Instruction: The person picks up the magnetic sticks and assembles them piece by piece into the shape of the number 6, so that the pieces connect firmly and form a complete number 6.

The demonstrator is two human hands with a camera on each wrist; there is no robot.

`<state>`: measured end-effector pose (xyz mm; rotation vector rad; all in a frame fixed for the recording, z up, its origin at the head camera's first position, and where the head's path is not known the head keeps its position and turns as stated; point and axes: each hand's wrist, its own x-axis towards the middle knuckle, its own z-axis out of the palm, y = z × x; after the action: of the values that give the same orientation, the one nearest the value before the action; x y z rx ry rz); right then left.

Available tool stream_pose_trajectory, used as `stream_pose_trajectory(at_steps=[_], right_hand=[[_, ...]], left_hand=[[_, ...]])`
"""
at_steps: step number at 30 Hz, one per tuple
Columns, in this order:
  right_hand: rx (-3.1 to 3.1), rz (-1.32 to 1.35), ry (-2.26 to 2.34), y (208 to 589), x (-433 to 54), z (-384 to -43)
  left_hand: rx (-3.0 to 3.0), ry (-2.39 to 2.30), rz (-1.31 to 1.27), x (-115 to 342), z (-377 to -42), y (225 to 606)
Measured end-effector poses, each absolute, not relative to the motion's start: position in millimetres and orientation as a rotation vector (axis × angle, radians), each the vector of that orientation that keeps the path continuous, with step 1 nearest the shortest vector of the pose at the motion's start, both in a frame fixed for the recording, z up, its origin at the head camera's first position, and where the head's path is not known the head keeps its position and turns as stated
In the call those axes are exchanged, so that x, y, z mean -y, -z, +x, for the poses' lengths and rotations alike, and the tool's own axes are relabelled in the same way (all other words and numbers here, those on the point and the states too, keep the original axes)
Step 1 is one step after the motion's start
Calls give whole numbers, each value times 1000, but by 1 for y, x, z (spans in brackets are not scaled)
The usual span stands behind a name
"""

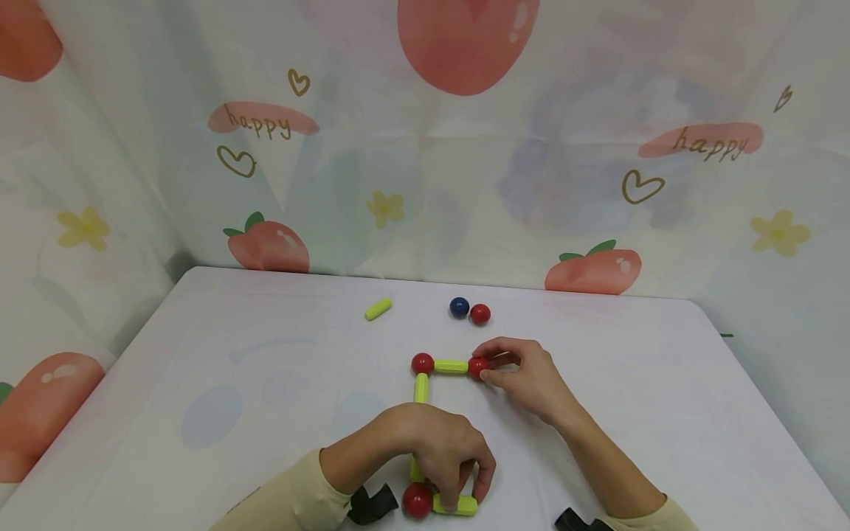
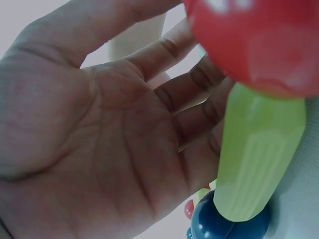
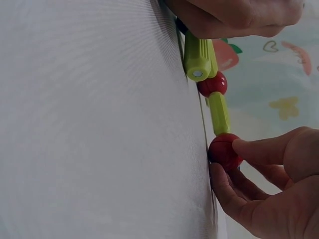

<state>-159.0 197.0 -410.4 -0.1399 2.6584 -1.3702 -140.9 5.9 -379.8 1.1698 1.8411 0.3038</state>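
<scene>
Magnetic yellow-green rods and balls form a bracket-shaped frame on the table. At its near end, my left hand (image 1: 448,450) grips a yellow-green rod (image 1: 468,505) beside a red ball (image 1: 417,501). The right hand (image 1: 531,372) pinches the red ball (image 3: 222,149) at the far end, thumb and fingertips on its sides. A short rod (image 1: 451,366) links that ball to a red corner ball (image 1: 422,363). From there an upright line of rods (image 1: 421,389) runs under my left hand; the left wrist view shows a blue ball (image 2: 207,216) in this line.
Toward the back of the table (image 1: 279,317) lie a loose yellow-green rod (image 1: 378,309), a blue ball (image 1: 459,307) and another red ball (image 1: 480,314). A patterned cloth (image 1: 425,162) hangs behind the table's back edge. Black wrist straps (image 1: 372,505) sit near the sleeves.
</scene>
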Motion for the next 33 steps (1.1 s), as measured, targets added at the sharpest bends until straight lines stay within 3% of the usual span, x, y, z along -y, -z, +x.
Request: stream_pose_trajectory(at_steps=[13,25,33], right_hand=[[-2645,-194,1399,412,-199,-160],[-2672,-157,1347,410,-196,-160],[-2666,-128,1342,411,-195,-159]], left_hand=[[-2032,-567,1207,13,-159,367],[-2517,-847,793,46,-201,367],[-2490,-813,613,51,-213,383]])
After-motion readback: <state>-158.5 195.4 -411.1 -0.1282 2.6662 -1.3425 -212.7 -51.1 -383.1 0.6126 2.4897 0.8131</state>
